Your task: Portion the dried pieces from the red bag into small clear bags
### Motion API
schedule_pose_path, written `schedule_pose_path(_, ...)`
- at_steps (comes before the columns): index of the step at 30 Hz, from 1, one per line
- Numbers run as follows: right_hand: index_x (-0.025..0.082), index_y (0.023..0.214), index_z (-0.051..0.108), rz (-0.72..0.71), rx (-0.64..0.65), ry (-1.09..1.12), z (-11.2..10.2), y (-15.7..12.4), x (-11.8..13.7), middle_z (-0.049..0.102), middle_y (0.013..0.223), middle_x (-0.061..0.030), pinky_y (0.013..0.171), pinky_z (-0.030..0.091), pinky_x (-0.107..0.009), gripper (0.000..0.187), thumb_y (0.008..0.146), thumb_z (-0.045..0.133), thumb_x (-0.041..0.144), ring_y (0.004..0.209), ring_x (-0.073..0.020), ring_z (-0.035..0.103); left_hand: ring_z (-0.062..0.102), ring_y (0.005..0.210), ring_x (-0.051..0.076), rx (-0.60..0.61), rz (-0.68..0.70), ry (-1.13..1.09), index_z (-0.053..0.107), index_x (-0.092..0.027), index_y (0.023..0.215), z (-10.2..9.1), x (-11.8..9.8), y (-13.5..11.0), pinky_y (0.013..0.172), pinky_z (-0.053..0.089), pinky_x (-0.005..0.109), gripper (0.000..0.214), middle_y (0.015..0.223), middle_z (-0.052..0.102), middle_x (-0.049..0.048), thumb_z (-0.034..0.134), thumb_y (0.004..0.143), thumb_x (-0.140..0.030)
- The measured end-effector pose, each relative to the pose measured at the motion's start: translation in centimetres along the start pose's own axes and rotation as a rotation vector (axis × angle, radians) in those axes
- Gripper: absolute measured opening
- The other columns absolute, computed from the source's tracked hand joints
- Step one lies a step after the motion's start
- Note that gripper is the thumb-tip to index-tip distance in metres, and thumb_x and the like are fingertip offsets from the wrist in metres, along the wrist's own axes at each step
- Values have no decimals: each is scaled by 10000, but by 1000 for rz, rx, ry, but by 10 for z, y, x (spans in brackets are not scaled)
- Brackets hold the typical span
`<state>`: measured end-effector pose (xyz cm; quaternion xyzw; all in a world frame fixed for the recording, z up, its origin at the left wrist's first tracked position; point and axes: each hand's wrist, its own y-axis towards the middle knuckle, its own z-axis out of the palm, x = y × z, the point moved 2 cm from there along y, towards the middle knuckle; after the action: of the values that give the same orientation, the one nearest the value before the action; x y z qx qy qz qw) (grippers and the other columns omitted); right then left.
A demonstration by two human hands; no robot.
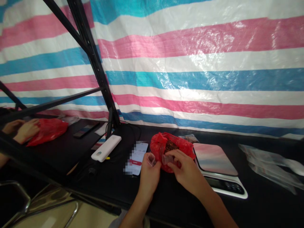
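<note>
A crumpled red plastic bag [185, 144] lies open in front of me, with brown, shredded dried material [171, 145] inside. My left hand [149, 171] is at its near left side, fingers curled around a small clear plastic piece [151, 159]. Over the bag's near edge, my right hand [186, 166] pinches another small see-through plastic piece [167, 159] between thumb and fingers. Whether these are little bags or cups, I cannot tell. Just left of my left hand lies a lit phone [137, 161]. A white kitchen scale [217, 160] with a shiny plate stands right of the bag.
Several clear plastic bags [270, 164] and a white spoon-like object [295, 166] lie at the right. A white power bank [106, 148] with cables rests at the left, near a black metal shelf post [95, 60]. Beyond it, another person's hands [27, 130] touch a red bag [51, 128].
</note>
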<state>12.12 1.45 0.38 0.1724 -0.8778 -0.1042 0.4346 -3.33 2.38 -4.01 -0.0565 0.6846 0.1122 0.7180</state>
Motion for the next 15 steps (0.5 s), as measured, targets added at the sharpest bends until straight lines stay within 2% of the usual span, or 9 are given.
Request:
schedule_pose_path(9,242,1081,713,4,-3,-41,1,-2,1,723,1097,-44,793,546,-343,333,830,572,75,825,-186,681,556,633,117,2,-35,-35,498,-218,765,-2,-10,-3,618,463,229,157,700,551,-51,564,671,-111)
schedule_pose_path(15,230,1043,741,33,-113,37,5,2,-4,764,974,-43,764,569,-351,275,808,617,159,748,-192,682,534,641,120,-20,-12,-22,501,-222,785,1,-14,-4,618,449,234,155,721,540,-41,540,702,-96)
